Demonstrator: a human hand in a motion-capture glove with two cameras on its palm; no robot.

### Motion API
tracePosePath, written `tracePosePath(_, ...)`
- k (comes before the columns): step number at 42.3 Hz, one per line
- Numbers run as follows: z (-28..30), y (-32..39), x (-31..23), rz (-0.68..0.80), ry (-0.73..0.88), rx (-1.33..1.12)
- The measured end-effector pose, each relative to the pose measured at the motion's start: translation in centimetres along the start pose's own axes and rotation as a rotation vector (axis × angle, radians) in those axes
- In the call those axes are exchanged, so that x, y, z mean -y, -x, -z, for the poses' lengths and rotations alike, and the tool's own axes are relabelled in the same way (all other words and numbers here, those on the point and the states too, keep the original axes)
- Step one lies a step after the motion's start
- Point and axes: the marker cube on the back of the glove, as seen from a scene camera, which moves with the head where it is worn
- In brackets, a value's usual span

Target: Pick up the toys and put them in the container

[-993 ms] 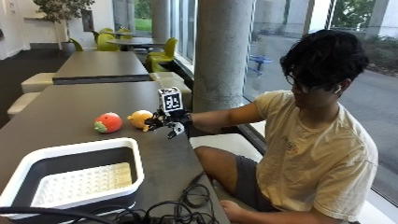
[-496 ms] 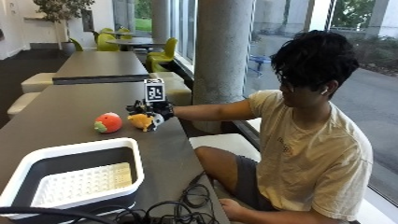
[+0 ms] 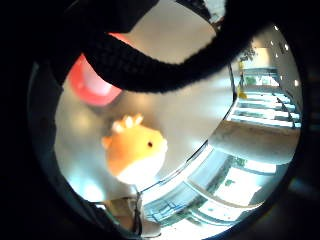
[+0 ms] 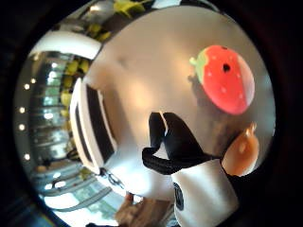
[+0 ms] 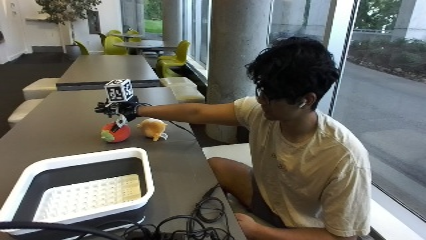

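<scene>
The strawberry toy (image 5: 114, 134) sits on the grey table (image 5: 60, 130) left of centre in the outside view, red with a green leafy tuft and a dark dot among pale specks, as the thumb-side palm view (image 4: 226, 78) shows it. It looks soft and rounded, probably a plush that gives under the fingers. Just beside it, to its right, lies the orange toy (image 5: 152, 129), a plump creature with a pale belly, a small dark eye and little points on top (image 3: 136, 156). Both lie loose on the table, apart from the container, so neither has been collected yet.

The gloved right hand (image 5: 118, 110) hovers directly above the strawberry, arm stretched out from the seated person, which suggests the strawberry is the first pick. The hand holds nothing; one black finger (image 4: 176, 137) shows partly bent above the bare table, so the fingers seem relaxed and spread for a grasp, though I cannot see them all.

The white container (image 5: 80, 165) with its dark inside and pale perforated insert waits at the lower left of the frame, well apart from the toys and nearer the camera, likely placed so that a short carry towards the table's near end drops each toy in.
</scene>
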Motion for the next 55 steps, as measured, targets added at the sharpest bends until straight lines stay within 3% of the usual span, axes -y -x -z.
tracePosePath(2, 0.4, 2.1, -0.1, -0.104, 0.043, -0.076)
tracePosePath(5, -0.6, 5.6, 0.2, -0.131, 0.150, -0.017)
tracePosePath(10, -4.1, 5.6, 1.3, -0.224, 0.315, -0.042)
tracePosePath(14, -3.7, 6.3, 1.8, -0.277, 0.240, -0.029)
tracePosePath(28, 6.3, 7.4, 1.9, -0.016, -0.236, 0.146)
tracePosePath(34, 12.8, 16.5, -0.2, 0.333, -0.385, 0.281)
tracePosePath(40, 16.8, 24.9, -3.3, 0.329, -0.384, 0.196)
tracePosePath(47, 16.9, 37.9, -7.1, 0.458, -0.299, 0.420)
tracePosePath(52, 16.1, 41.7, -8.5, 0.465, -0.233, 0.387)
tracePosePath(55, 15.9, 41.3, -9.0, 0.398, -0.228, 0.297)
